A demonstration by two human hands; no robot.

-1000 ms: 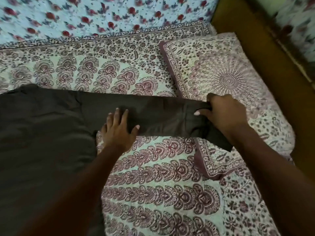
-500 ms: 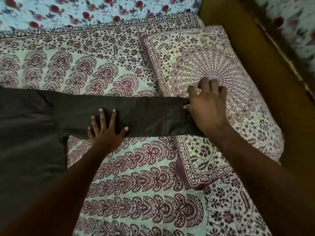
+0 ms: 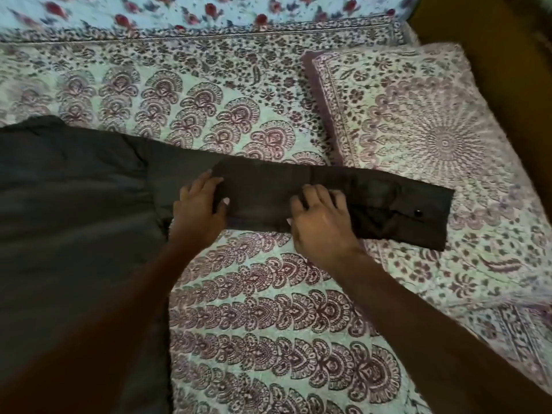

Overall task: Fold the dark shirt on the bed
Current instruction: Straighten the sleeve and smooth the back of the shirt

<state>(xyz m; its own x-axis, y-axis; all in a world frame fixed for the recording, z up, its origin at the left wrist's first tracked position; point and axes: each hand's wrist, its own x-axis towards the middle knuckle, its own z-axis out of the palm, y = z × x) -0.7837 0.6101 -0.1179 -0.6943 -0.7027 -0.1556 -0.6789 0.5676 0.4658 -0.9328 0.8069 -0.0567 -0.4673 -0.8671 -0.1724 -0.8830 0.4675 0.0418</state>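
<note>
Head view, single camera. Dark shirt [image 3: 74, 219] lies flat on the bed's patterned bedspread [image 3: 254, 309]; its body fills the left side, running off the left and near edges of the frame. One sleeve [image 3: 263, 192] extends to the right across the bedspread, and its cuff [image 3: 424, 216] rests on the near-left part of the pillow [image 3: 433, 130]. A dark button [image 3: 418, 213] shows on the cuff. A straight edge crosses the sleeve just right of the left hand's fingertips, and the cloth to its right looks like an upper layer (double thickness likely, not certain). Left hand [image 3: 198, 207] lies palm down on the sleeve close to where it joins the shirt body, fingers fairly straight and pointing away, thumb out to the right; it presses the cloth and grips nothing. Right hand [image 3: 321, 222] rests palm down on the middle of the sleeve, just left of the pillow's edge, fingers spread and slightly bent, holding nothing that I can make out. The two hands are apart, with bare sleeve between them. At the far edge a pale sheet with red flowers [image 3: 179, 10] borders the bedspread. A brown surface [image 3: 507, 55] runs beyond the pillow on the right.
</note>
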